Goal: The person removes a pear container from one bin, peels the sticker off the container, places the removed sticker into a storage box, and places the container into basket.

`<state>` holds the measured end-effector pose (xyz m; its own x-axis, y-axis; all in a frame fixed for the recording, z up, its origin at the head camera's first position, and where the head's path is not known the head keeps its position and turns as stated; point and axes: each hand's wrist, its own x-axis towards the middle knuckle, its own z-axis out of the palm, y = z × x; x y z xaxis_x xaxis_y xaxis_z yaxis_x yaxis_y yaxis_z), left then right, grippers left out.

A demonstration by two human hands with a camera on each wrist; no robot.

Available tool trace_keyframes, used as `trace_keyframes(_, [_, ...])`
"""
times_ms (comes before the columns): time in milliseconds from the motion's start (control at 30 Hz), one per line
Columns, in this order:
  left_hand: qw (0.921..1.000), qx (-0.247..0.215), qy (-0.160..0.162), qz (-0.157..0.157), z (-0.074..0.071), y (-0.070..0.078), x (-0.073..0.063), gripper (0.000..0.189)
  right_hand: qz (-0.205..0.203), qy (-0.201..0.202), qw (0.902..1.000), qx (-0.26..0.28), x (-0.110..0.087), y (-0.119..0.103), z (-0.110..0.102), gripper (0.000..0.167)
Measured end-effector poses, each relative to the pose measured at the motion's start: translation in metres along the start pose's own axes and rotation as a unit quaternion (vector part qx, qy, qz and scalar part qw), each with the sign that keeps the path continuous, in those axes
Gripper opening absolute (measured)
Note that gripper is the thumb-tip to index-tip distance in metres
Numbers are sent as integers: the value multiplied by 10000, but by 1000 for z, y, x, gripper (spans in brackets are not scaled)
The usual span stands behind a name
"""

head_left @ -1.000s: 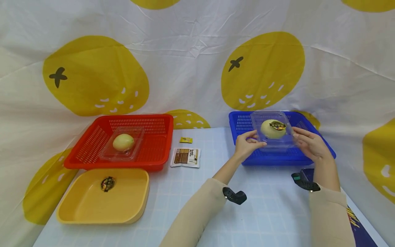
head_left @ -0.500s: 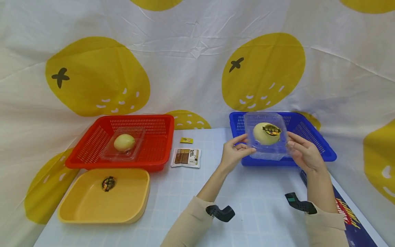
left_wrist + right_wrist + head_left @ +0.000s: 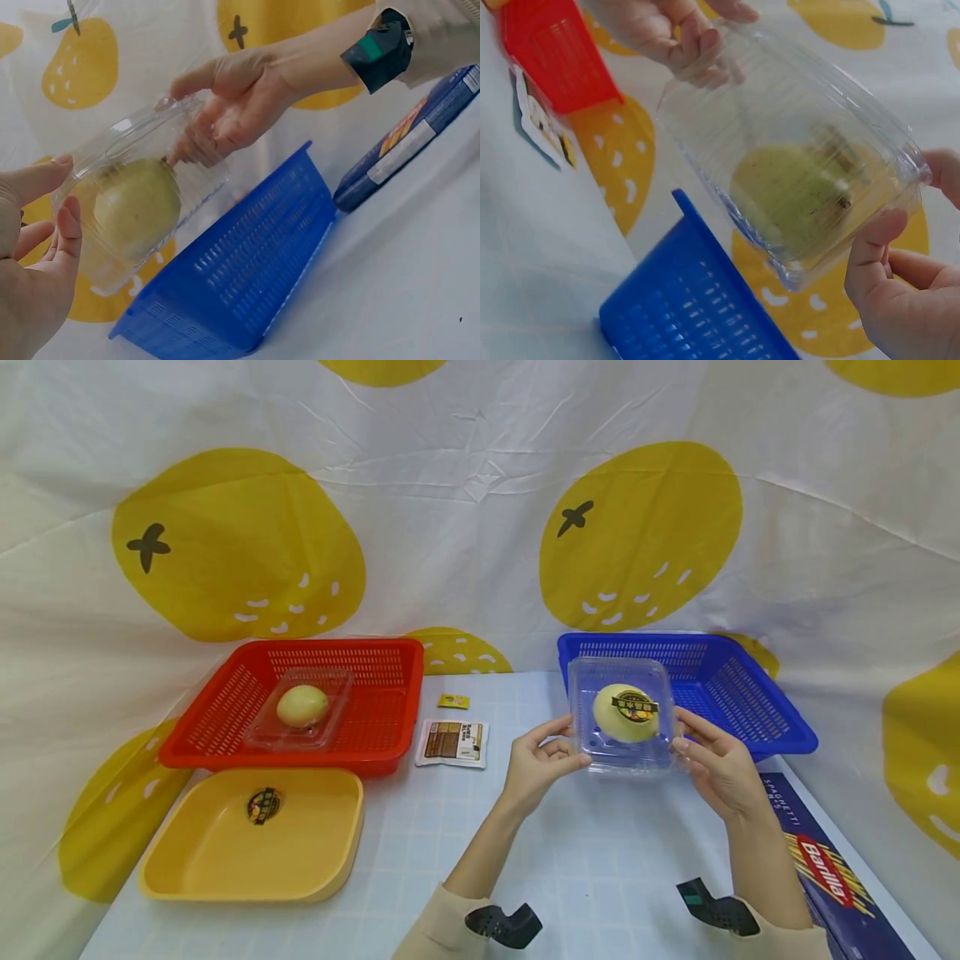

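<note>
My left hand pinches the left edge of a clear plastic clamshell box between thumb and fingers. The right hand grips the opposite edge. Inside the box, which looks closed, lies one pale yellow-green round fruit, its exact kind unclear. A black oval sticker shows over the fruit on the upper side. Held off the table, the box is in front of the blue basket and overlaps its left part in the head view. Both wrist views show the basket below the box.
A red basket at the left holds a similar clear box with a fruit. Before it stands a yellow tray with a round dark sticker. A small yellow packet, a white-brown pouch and a spaghetti box lie around.
Both hands have brought the clamshell box toward the person and leftward, from above the blue basket to its front left. More of the spaghetti box shows. The red basket and yellow tray have stayed put.
</note>
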<state>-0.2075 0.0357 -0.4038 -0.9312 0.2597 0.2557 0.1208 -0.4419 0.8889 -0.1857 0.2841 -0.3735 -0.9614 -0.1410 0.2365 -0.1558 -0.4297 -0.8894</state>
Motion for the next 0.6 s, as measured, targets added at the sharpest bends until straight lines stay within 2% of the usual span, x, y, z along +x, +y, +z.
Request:
trace_keyframes(400, [9997,-146,199,-8,-21,11,-32,61,175,422,9987,-233,-12,23,33,39])
trace_keyframes(600, [9996,-9,288,-65,-33,15,-50,62,220,149,9995,-162,-18,38,42,43])
